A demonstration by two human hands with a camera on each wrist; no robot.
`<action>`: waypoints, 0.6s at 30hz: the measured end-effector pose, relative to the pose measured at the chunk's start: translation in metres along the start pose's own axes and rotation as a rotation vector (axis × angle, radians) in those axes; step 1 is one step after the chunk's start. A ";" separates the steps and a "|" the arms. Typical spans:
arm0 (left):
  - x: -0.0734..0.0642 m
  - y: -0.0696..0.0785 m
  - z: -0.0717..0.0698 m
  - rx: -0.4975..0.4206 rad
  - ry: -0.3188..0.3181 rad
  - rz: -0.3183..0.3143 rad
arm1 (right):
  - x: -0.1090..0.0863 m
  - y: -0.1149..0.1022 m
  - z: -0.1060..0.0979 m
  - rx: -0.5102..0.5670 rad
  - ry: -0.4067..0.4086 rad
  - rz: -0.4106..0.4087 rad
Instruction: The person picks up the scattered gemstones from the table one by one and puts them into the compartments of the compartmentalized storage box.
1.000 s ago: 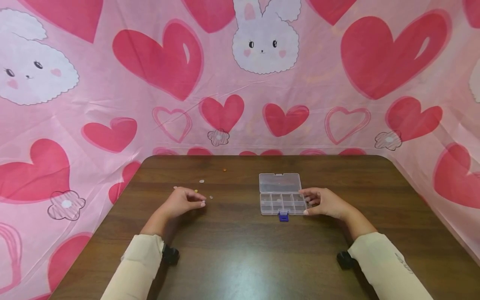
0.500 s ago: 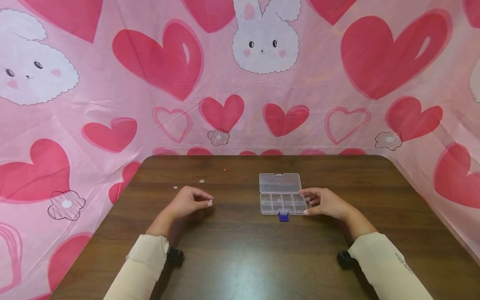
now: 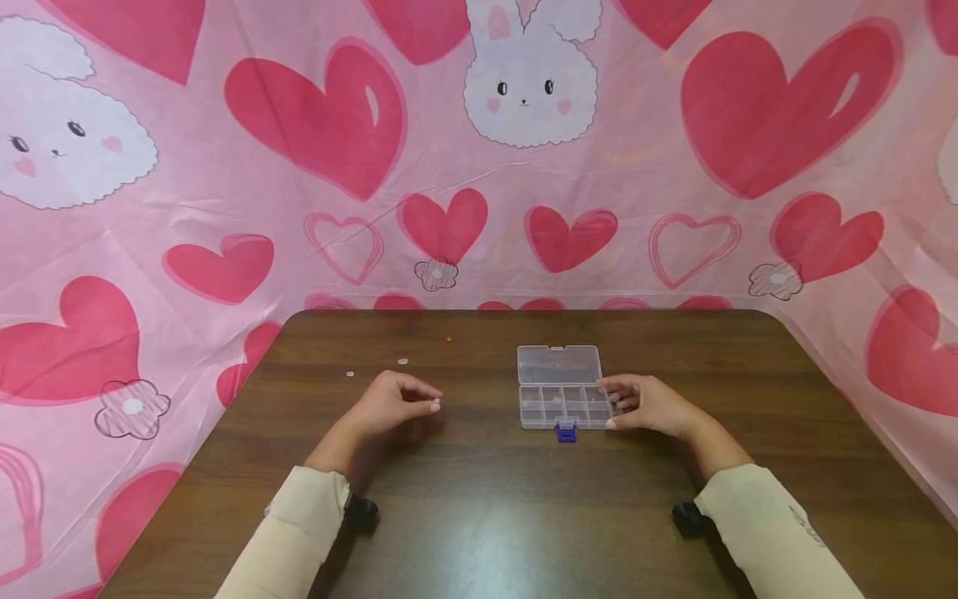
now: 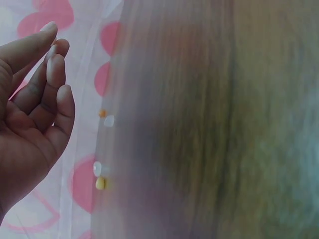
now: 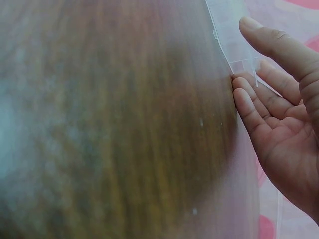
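My left hand (image 3: 395,404) is just above the table, left of the box, with thumb and index fingertip pinched together. A small pale stone appears to be between them, mostly hidden by the fingertips. My right hand (image 3: 649,406) holds the right side of a clear plastic compartment box (image 3: 533,421), thumb at the front corner, fingers at the side. Its clear lid (image 3: 558,366) lies back, and a blue latch (image 3: 566,433) hangs at the front. Faint small pieces show in some compartments. A yellow stone (image 4: 100,183) shows in the left wrist view; my left hand hides it from the head view.
Behind my left hand lie a white stone (image 3: 402,362) and a second white stone (image 3: 349,374). Farther back is an orange stone (image 3: 448,339). Brown wooden table (image 3: 479,516) surrounds the box; a pink heart-print cloth (image 3: 516,175) hangs behind.
My left hand has moved right toward the box. The small pale stone that lay by its fingertips is gone from the table. My right hand and the box have stayed put.
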State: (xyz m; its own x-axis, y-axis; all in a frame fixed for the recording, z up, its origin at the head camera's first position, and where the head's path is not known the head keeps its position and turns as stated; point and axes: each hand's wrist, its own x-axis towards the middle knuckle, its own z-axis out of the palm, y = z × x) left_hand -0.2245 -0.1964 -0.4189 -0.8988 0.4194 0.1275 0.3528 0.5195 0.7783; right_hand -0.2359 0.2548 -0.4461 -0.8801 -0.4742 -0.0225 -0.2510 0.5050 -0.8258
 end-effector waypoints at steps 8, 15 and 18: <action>0.006 0.004 0.012 0.004 -0.002 0.046 | 0.000 0.002 0.000 0.010 -0.001 -0.004; 0.010 0.012 0.018 -0.016 -0.015 0.031 | 0.000 0.001 0.000 0.006 0.000 -0.004; 0.012 0.015 0.020 -0.036 -0.018 0.045 | 0.000 0.000 0.000 0.003 0.001 -0.005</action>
State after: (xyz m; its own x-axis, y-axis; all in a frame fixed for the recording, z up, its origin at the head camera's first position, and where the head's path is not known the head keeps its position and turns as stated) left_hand -0.2247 -0.1687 -0.4186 -0.8771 0.4556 0.1518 0.3829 0.4727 0.7937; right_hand -0.2361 0.2548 -0.4464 -0.8792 -0.4760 -0.0182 -0.2539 0.5007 -0.8275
